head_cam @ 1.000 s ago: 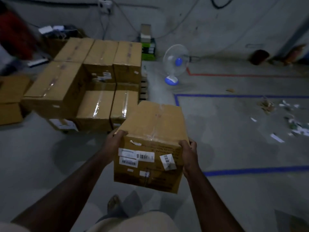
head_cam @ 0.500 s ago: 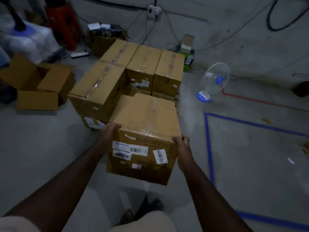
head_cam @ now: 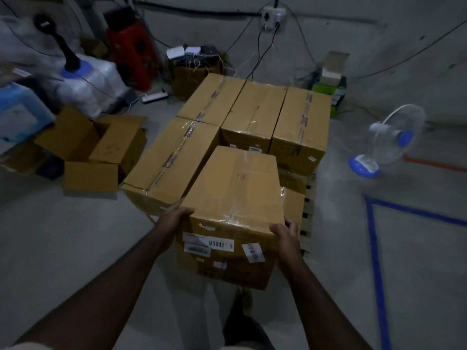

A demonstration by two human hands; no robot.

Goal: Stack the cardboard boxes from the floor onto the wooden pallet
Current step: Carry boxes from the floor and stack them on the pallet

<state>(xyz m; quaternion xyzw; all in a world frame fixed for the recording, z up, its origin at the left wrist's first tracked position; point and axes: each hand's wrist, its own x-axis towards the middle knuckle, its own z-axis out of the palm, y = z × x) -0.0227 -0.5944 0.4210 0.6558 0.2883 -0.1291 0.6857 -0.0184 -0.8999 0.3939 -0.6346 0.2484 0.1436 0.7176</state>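
Matt brown cardboard on the carried box (head_cam: pixel 240 195), sealed with glossy clear tape and stuck with white paper labels. Same matt cardboard and shiny tape across the stacked boxes (head_cam: pixel 255 109). Pale bare wood on the pallet (head_cam: pixel 308 213). Dull, smooth grey concrete for the floor (head_cam: pixel 63 236). White and blue plastic on the fan (head_cam: pixel 389 142), faintly glossy.

Looks like a storeroom or small warehouse. Bare concrete floor (head_cam: pixel 63 248) marked off with blue tape (head_cam: pixel 377 269) and red tape (head_cam: pixel 434 164). Sealed, labelled cardboard boxes (head_cam: pixel 255 112) piled on a wooden pallet (head_cam: pixel 307 223), an open empty carton (head_cam: pixel 93 152) beside. Loose cables (head_cam: pixel 260 46) strung from a wall socket (head_cam: pixel 273 15), a small fan (head_cam: pixel 389 140) on the floor.
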